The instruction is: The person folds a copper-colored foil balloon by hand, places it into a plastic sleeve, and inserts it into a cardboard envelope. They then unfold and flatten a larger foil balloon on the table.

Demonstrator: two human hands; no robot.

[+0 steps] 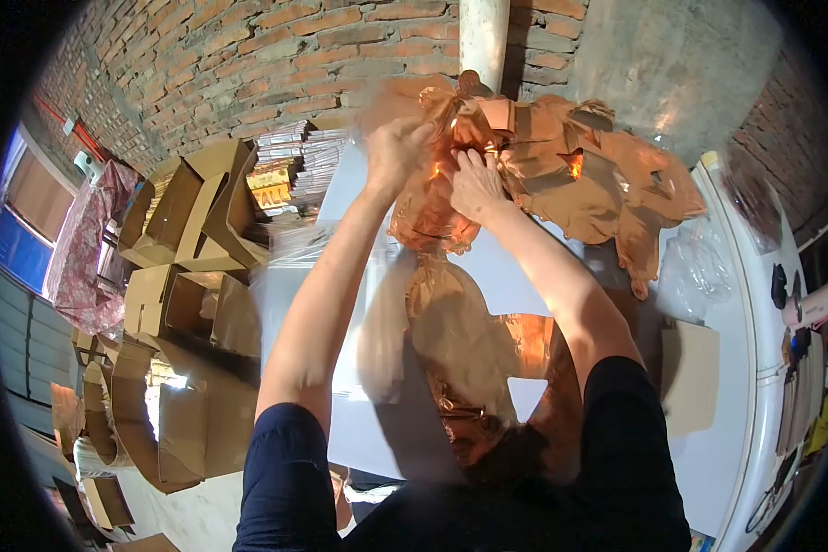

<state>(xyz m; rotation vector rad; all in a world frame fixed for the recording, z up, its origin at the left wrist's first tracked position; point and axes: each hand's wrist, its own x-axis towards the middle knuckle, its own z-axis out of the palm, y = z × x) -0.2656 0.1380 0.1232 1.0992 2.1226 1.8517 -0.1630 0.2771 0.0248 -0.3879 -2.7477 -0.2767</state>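
Copper-coloured foil balloons (570, 198), flat and crinkled, lie in a heap across the far side of the white table (345, 423). My left hand (397, 155) is closed at the left end of the heap, pinching the edge of a foil balloon (397, 103) that is smeared by motion. Just right of it, my right hand (478, 187) rests on the shiny foil with its fingers stretched out and a little apart. More flat copper foil balloons (446, 322) lie nearer my body, between my forearms, partly in shadow.
Clear plastic bags (294, 276) lie at the table's left, with stacked printed packets (308, 161) behind. Open cardboard boxes (202, 322) stand on the left. At right are a crumpled clear bag (695, 271) and a cardboard piece (690, 377). A brick wall (276, 64) and white pole (484, 41) stand behind.
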